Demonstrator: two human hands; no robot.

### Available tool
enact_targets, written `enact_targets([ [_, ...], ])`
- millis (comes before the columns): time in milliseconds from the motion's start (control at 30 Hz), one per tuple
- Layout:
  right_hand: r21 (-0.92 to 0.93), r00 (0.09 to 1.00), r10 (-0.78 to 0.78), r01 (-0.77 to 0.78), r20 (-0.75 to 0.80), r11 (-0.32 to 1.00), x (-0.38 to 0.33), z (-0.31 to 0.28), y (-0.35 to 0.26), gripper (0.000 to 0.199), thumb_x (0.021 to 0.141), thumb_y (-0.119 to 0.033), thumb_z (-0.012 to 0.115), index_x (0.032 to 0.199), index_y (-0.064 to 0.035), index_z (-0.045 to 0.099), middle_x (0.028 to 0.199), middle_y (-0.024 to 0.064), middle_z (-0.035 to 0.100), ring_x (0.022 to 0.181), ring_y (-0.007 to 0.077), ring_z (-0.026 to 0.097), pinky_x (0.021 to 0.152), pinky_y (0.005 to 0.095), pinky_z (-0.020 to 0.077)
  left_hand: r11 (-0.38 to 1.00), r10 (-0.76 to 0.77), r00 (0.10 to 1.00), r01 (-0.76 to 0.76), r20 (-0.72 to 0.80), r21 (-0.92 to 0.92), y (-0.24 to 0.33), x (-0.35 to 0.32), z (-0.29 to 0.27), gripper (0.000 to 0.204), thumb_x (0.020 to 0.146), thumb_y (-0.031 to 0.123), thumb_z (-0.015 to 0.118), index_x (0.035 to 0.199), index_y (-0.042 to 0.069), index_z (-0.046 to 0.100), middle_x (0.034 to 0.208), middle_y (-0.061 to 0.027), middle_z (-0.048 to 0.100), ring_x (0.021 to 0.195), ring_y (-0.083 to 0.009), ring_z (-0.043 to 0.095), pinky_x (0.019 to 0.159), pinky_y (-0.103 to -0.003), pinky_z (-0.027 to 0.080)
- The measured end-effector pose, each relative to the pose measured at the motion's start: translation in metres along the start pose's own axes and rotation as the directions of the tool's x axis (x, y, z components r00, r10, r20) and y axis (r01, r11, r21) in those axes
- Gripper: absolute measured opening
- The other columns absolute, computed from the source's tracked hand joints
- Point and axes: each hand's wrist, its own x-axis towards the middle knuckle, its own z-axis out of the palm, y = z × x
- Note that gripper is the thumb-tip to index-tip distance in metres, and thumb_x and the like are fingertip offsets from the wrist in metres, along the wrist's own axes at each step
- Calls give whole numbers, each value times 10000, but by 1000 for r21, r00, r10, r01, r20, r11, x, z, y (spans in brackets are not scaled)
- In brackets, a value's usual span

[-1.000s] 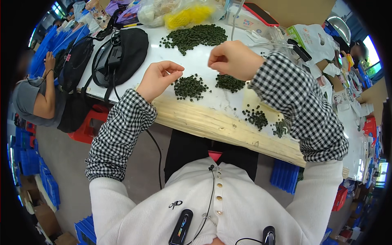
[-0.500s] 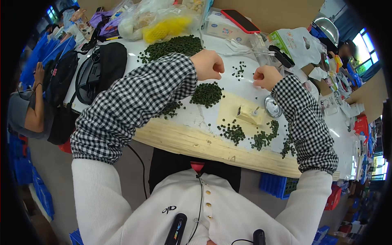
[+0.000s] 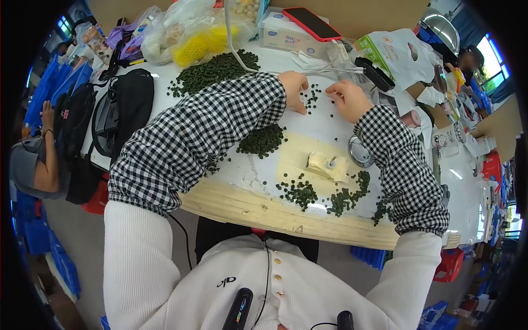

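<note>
- The left hand (image 3: pixel 295 88) and the right hand (image 3: pixel 347 99) rest fingertips-down on the white-topped table (image 3: pixel 247 170) at upper centre, either side of a loose scatter of small dark green pellets (image 3: pixel 312 98). Both hands are narrowly curled in a pinching posture; whether a pellet sits between any fingertips cannot be told.
- Risk: the pellets are small and loose, so a pinch could flick them away.
- Risk: the left checked sleeve (image 3: pixel 209 137) lies just beside a dense green pellet pile (image 3: pixel 263 139) at centre; dragging the forearm could smear it.
- Risk: more pellet clusters (image 3: pixel 300 192) lie near the wooden front edge (image 3: pixel 275 214) at lower centre; a nudge could push them off.
- Obstructions: white cables (image 3: pixel 324 69) run just above the hands; a small cream plastic fixture (image 3: pixel 324 164) and a round metal lid (image 3: pixel 360 154) sit below the right hand.
- Surroundings: a large pellet heap (image 3: pixel 214 71), a black bag (image 3: pixel 124 113) and a red phone (image 3: pixel 311 23).
</note>
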Motion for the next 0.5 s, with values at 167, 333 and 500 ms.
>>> enact_targets([
  [167,85,972,-222,229,-77,970,12,22,7,343,781,83,487,1090,-16,599,1119,187,556,1062,337,532,900,376,446,996,49,999,-49,7,-77,2,2,3,653,576,335,858,1085,13,603,1012,-158,591,845,-227,614,774,-322,510],
  [333,91,945,-318,311,76,946,33,22,8,330,770,71,499,1072,-7,609,1079,174,592,1033,348,544,893,386,448,999,27,997,-30,-67,-44,10,1,9,556,598,314,845,1020,15,641,991,-155,614,810,-219,618,747,-318,516],
  [500,76,927,-350,343,135,936,22,12,9,275,805,27,531,1061,-5,626,1099,166,608,1044,332,552,913,377,446,992,92,993,-98,-75,-79,5,-3,8,388,670,242,800,967,25,677,938,-131,637,779,-200,620,736,-297,521],
])
